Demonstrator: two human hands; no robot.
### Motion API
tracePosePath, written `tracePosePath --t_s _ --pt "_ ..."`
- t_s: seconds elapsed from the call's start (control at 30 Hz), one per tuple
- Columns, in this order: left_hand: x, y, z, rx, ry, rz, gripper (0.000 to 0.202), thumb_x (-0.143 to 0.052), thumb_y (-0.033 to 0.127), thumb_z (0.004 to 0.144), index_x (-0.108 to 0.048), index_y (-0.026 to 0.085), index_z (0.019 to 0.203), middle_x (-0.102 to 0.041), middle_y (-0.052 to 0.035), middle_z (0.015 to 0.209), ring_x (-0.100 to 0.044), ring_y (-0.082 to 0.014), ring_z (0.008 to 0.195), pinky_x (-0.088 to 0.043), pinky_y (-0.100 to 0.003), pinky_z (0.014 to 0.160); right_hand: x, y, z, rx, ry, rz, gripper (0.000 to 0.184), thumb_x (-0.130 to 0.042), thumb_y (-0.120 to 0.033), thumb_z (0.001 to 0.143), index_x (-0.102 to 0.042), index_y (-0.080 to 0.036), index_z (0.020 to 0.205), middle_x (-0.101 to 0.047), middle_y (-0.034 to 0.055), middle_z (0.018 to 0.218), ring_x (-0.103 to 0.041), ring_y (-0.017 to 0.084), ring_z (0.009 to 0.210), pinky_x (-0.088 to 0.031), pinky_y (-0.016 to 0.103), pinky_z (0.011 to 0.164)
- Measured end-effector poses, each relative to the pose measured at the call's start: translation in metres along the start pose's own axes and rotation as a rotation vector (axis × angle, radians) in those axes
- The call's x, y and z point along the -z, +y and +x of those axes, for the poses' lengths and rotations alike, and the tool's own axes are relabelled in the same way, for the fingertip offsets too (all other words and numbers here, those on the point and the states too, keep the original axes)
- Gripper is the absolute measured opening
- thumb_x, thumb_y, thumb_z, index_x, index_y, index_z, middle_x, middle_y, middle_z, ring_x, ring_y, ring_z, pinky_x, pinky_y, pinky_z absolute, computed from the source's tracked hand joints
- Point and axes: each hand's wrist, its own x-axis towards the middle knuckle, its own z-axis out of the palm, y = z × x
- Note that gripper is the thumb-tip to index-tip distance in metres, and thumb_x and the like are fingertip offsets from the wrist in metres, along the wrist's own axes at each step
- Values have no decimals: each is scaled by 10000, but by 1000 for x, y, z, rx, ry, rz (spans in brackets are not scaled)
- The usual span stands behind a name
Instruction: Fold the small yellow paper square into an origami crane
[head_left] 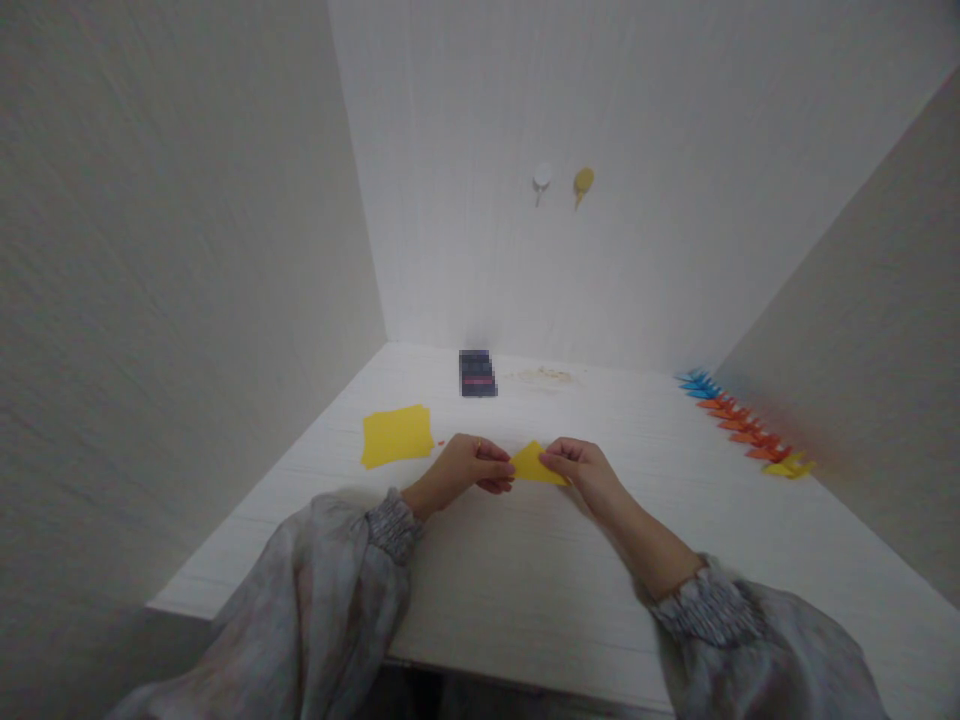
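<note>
Between my two hands is a yellow sheet of origami paper (532,465), folded into a triangle with its peak pointing away from me. My left hand (480,464) pinches the triangle's left corner between thumb and fingers. On the other side, my right hand (579,463) grips the right part of the paper, thumb and fingertips closed on it. Part of the right corner is hidden by that hand. A stack of yellow paper sheets (397,436) lies on the table to the left of my left hand.
A row of folded paper cranes, blue (699,384), orange-red (742,426) and yellow (789,466), runs along the right wall. A dark blurred box (478,374) stands at the back of the white table (525,590). Two hooks, white (541,178) and yellow (583,182), hang on the back wall.
</note>
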Motion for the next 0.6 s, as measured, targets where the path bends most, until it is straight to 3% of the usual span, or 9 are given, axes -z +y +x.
tracePosePath --t_s 0.23,0.43,0.6 --pt "2 -3 2 -3 -10 10 285 -662 318 585 -613 98 760 -639 -56 660 -590 -114 556 -469 -240 558 0 -1 -1 -9 -25 -3 197 -657 -299 571 -541 -139 564 -534 -26 508 -437 74 447 -281 213 455" --pt "-3 -6 3 -130 -6 93 263 -605 342 638 -628 117 773 -592 -3 610 -489 -52 498 -368 -168 472 -8 -1 -3 -43 -102 -111 203 -647 -314 583 -556 -132 580 -504 -33 493 -403 67 432 -257 208 436" --pt "-5 -7 4 -128 -4 10 248 -612 310 633 -607 126 800 -599 -11 678 -512 -64 551 -375 -176 504 -10 0 -3 19 -103 -178 201 -611 -328 632 -561 -134 612 -491 -35 512 -407 69 457 -280 207 447"
